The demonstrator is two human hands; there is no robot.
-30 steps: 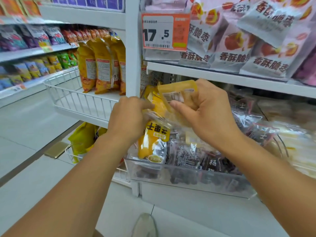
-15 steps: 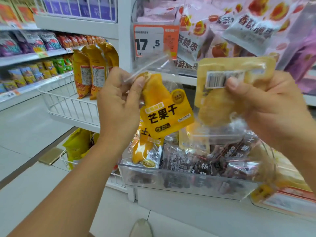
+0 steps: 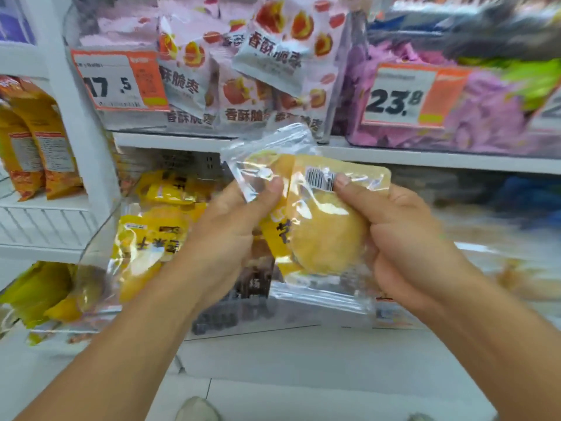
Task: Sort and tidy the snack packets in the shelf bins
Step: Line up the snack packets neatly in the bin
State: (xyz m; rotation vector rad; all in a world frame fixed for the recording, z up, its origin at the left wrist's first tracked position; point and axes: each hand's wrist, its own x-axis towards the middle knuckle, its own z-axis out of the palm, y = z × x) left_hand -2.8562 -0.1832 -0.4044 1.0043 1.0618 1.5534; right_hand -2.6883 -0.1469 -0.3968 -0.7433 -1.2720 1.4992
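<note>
My right hand grips a yellow dried-mango packet with its barcode side toward me, thumb beside the barcode. My left hand pinches a second mango packet by its clear top; most of that packet lies behind the first one. Both are held together in front of the clear shelf bin. In the bin lie more yellow mango packets at the left and dark packets in the middle, partly hidden by my hands.
On the shelf above, a bin holds pink-and-white jujube packets with a 17.5 price tag; purple packets with a 23.8 tag sit to the right. Orange bags stand in a white wire basket at left. Everything at the right is blurred.
My hands have come together, so the two mango packets that were held apart now overlap. The view has shifted right and closer to the shelf.
</note>
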